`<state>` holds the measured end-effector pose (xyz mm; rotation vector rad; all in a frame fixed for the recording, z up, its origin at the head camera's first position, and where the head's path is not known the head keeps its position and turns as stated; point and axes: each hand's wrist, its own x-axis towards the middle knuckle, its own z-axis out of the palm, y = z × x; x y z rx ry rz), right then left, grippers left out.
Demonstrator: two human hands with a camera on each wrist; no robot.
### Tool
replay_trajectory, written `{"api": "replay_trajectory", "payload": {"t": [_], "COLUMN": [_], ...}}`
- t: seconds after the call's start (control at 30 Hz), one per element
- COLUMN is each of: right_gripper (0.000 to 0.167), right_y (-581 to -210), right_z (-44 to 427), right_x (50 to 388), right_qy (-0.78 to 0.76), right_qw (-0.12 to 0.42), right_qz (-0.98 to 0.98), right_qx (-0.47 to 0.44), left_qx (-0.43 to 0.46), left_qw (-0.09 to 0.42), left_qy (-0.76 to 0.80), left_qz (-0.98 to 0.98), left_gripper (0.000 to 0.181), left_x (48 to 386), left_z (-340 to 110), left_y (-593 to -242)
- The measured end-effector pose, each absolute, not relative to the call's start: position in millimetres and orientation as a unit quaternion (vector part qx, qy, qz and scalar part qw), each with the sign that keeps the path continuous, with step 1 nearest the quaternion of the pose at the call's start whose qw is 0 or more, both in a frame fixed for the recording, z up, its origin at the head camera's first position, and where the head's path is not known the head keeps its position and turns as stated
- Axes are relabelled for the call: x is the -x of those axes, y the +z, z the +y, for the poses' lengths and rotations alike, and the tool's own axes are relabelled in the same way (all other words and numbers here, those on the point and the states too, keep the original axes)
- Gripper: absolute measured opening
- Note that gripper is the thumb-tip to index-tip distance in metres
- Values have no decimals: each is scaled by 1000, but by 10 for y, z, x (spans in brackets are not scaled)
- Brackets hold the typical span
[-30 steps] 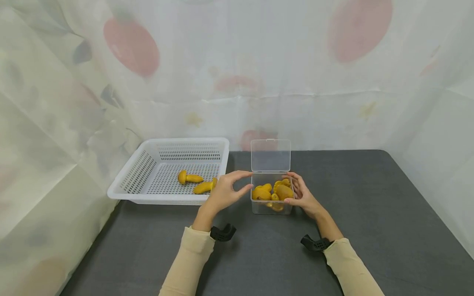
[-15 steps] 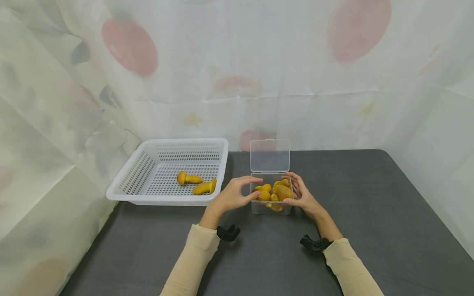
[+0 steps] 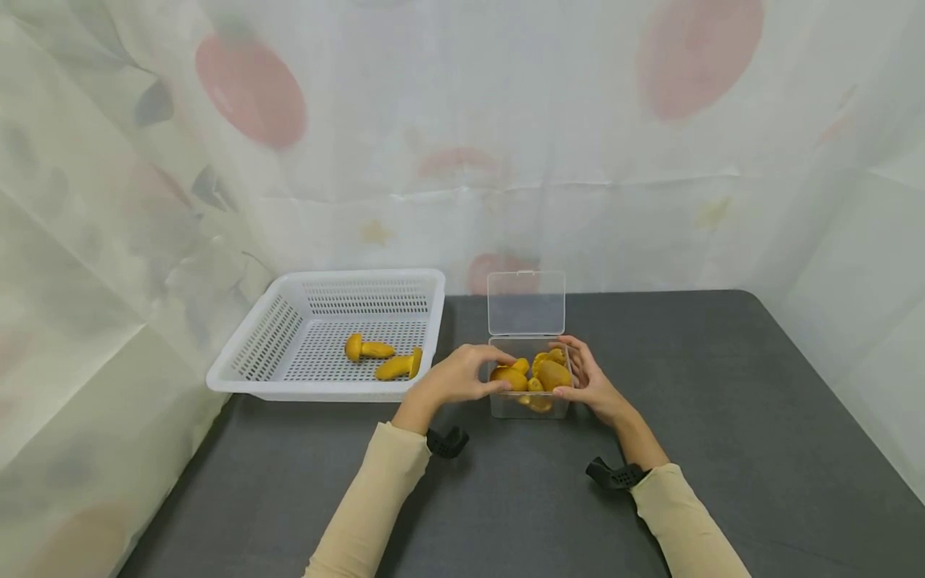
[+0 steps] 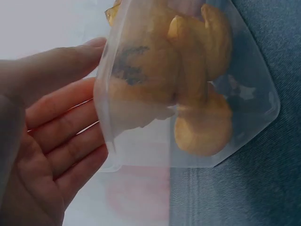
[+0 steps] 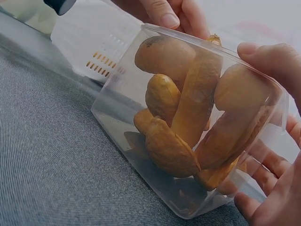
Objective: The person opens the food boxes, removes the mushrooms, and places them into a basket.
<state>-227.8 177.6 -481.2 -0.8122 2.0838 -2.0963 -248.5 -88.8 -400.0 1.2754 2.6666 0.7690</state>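
In the head view, a clear plastic box (image 3: 531,408) stands on the dark table with its lid (image 3: 526,303) raised at the back. Several yellow-brown mushrooms (image 5: 183,89) crowd inside, one with dark marks on its cap. At the box's left rim is my left hand (image 3: 462,373), thumb and fingers apart beside a mushroom (image 3: 511,379); in the left wrist view its fingers (image 4: 70,117) extend fairly straight to the rim. My right hand (image 3: 596,389) holds the box's right side, thumb (image 5: 268,56) over the rim and other fingers along the wall.
Left of the box stands a white slotted basket (image 3: 325,391) with two mushrooms in it, one mushroom (image 3: 368,348) behind the other mushroom (image 3: 396,368). A printed curtain (image 3: 448,120) hangs behind the table (image 3: 686,385) and along its sides.
My left hand has moved right from beside the box to over its left rim, by the mushrooms. The right hand stays at the box's right side.
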Motion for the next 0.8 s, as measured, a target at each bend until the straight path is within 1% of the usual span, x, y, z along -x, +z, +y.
{"api": "replay_trajectory", "payload": {"t": [0.07, 0.2, 0.53, 0.8], "right_gripper": [86, 87, 89, 88], "right_y": [-4813, -4813, -4810, -4812], "right_z": [1776, 1776, 1786, 1776], "right_x": [2278, 2277, 2275, 2282], "right_qy": [-684, -687, -695, -687], "right_qw": [39, 42, 43, 44], "right_qz": [679, 677, 669, 680], "right_qx": [264, 261, 261, 252], "left_qx": [-419, -422, -428, -432], "left_qw": [57, 68, 78, 70], "left_qy": [248, 235, 213, 219], "left_qz": [872, 873, 875, 872], "left_gripper": [43, 41, 37, 36], "left_x": [2497, 2505, 2523, 2507], "left_z": [-887, -872, -829, -822], "left_y": [-3977, -3924, -3905, -3899]}}
